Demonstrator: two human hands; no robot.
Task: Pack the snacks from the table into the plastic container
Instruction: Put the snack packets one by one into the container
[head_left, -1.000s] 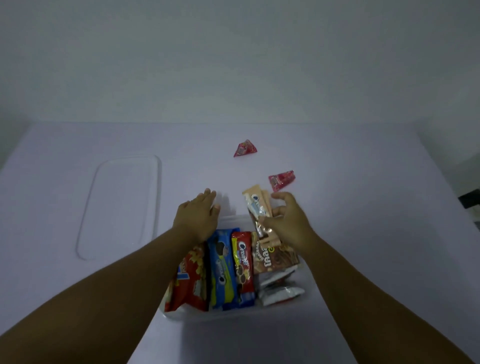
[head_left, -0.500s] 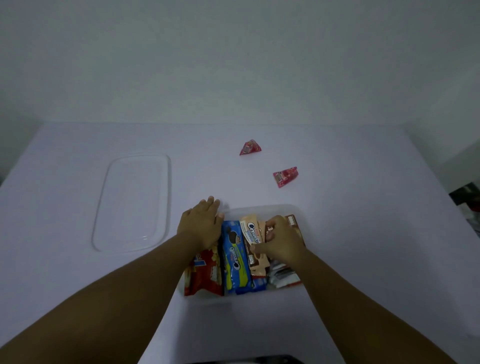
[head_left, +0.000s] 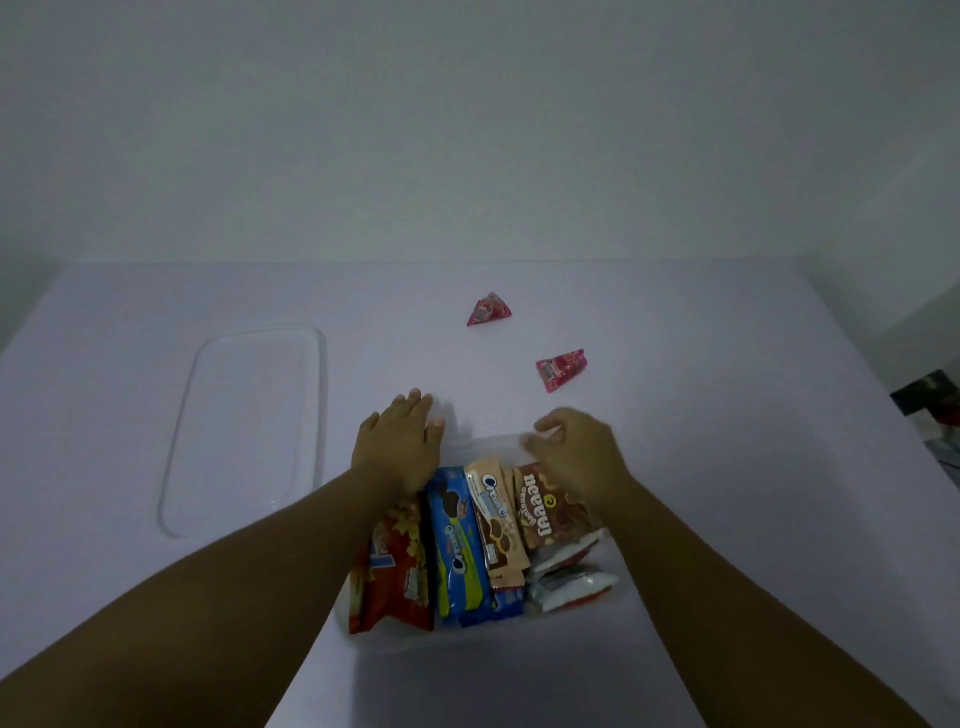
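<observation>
The clear plastic container (head_left: 395, 642) stands on the table in front of me with several snack packs inside. From left to right these are a red pack (head_left: 395, 571), a blue cookie pack (head_left: 460, 551), a beige cookie pack (head_left: 496, 519) and a brown pack (head_left: 550, 514). Silver-and-red packs (head_left: 571, 582) lie at its near right. My left hand (head_left: 400, 441) rests flat on the container's far left corner, fingers straight. My right hand (head_left: 576, 452) hovers over the far right corner, fingers loosely curled and holding nothing. Two red triangular snacks (head_left: 489, 309) (head_left: 561, 370) lie on the table beyond.
The clear lid (head_left: 249, 426) lies flat on the table to the left of the container. Dark objects (head_left: 924, 400) sit past the table's right edge. A plain wall rises behind the table's far edge.
My right hand lowered the beige cookie pack into the container between the blue and brown packs, let it go and drew back to the far rim. My left hand stayed put.
</observation>
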